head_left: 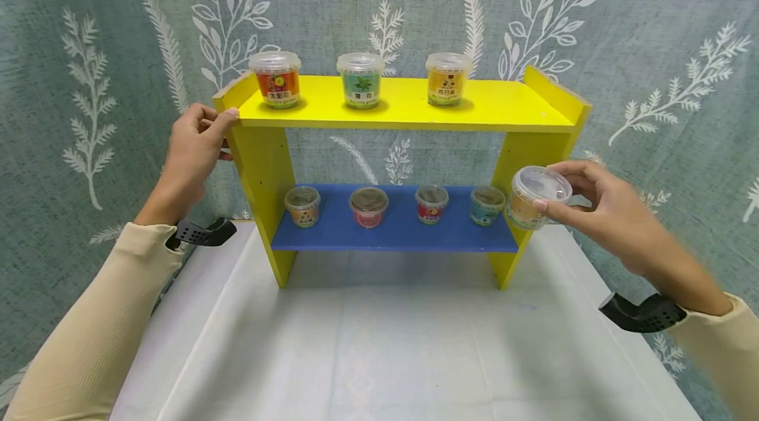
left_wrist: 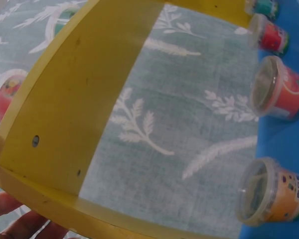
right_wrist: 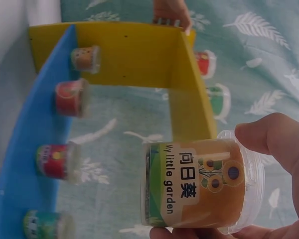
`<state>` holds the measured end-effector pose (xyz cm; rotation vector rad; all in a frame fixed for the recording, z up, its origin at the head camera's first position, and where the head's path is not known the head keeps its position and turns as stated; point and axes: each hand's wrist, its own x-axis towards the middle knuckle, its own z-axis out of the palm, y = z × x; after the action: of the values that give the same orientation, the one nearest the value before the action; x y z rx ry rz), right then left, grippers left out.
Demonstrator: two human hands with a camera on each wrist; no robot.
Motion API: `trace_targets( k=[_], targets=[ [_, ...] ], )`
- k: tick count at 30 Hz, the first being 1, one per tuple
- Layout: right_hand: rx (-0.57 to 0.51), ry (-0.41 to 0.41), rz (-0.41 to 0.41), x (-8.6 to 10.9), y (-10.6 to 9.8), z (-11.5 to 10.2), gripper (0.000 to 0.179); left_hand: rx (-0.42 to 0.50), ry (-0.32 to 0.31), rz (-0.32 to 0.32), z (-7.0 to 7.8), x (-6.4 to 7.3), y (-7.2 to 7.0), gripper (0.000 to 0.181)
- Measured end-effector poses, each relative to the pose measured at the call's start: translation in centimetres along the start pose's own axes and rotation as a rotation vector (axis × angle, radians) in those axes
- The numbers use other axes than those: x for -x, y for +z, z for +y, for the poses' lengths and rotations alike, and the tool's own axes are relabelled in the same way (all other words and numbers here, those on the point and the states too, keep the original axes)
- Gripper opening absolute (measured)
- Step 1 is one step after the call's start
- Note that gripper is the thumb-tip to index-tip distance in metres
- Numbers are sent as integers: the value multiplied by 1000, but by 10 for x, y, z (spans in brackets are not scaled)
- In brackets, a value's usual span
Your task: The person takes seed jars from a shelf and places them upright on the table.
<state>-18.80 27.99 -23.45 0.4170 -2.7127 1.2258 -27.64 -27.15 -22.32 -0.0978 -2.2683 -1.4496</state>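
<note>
My right hand [head_left: 599, 203] grips a clear plastic seed cup [right_wrist: 194, 181] by its lid end, thumb on one side and fingers on the other. Its orange label shows sunflowers and "My little garden". In the head view the cup is in front of the right side panel of a yellow and blue shelf unit [head_left: 391, 121]. My left hand [head_left: 198, 144] holds that unit's upper left corner, thumb on the edge and fingers behind the side panel. On the yellow top stand a red-labelled cup [head_left: 277, 82], a green one [head_left: 361, 82] and an orange one [head_left: 447, 80].
On the blue lower shelf [head_left: 391, 242] sit several similar lidded cups: orange [head_left: 304, 210], pink-red [head_left: 369, 210], red [head_left: 431, 207] and teal [head_left: 486, 209]. A white cloth [head_left: 403, 342] covers the table under the unit. Behind hangs a grey-green curtain [head_left: 332, 12] with white leaves.
</note>
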Motion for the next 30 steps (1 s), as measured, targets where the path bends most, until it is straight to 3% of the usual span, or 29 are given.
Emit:
trace_targets(
  k=[10,22,30],
  targets=[
    [-16,14,-62,19,20,22,60,6,11,3,0,-1,3,36],
    [-148,-14,-125,36,48,50,56,26,2,7,0,-1,1,35],
    [-202,31,-180,43,69,71,59,25,6,6,-1,0,0,34]
  ],
)
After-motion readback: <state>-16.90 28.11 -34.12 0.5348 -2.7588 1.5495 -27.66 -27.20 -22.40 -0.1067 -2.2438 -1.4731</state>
